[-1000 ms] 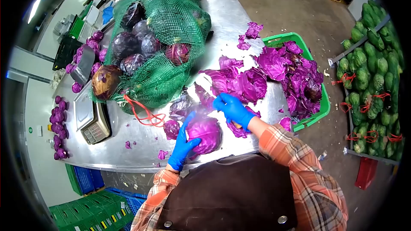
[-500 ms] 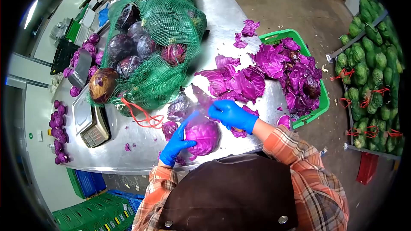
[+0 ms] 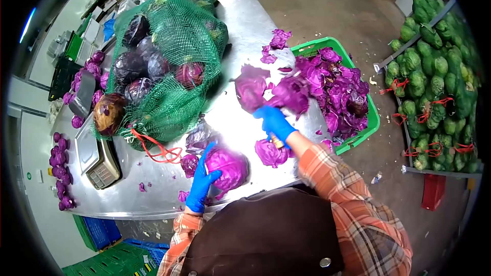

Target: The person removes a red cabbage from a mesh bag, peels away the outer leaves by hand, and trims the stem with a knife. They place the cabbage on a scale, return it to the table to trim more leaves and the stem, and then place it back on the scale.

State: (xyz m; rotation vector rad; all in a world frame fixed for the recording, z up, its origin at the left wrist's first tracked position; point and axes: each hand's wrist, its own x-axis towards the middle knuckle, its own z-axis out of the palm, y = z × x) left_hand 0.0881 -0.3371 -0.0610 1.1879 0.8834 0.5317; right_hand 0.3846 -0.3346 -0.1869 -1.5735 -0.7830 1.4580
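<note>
The left hand [image 3: 201,183] lies spread, fingers open, against one trimmed red cabbage [image 3: 230,166] on the counter [image 3: 153,194], close to the body. The right hand [image 3: 274,121] reaches forward, arm extended, fingers curled at loose leaves [image 3: 286,92] beside one green crate [image 3: 312,46]. Whether it grips them I cannot tell.

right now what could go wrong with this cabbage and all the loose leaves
1. The cabbage sits close to the front edge of the table, steadied only by the left hand; it could roll off.
2. The right hand is on loose leaves next to the green crate; some could miss it and land on the floor, a slip hazard.
</note>
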